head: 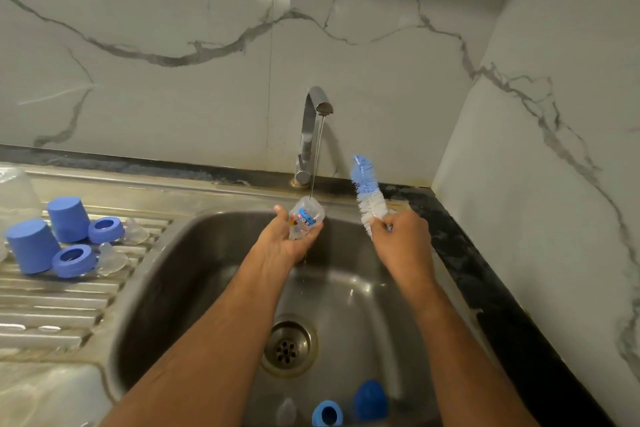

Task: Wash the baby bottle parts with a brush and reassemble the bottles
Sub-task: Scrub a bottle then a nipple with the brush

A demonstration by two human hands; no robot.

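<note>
Under the tap: thin stream from the tap (318, 104) runs into the clear bottle (306, 218), tipped over the sink (166, 288)
Left hand: left hand (289, 241) cups the bottle from below, fingers curled round it
Right hand: right hand (401, 236) clamped on the brush (369, 194) handle, bristles up, beside the bottle and apart from it
Waiting parts: blue caps (67, 218), blue rings (105, 229) and clear teats (112, 258) sit on the drainer at left; another cap (370, 400), ring (327, 413) and teat lie in the basin
Risk: wet bottle is likely slippery and could drop into the basin; pushing the brush in hard may spray water
</note>
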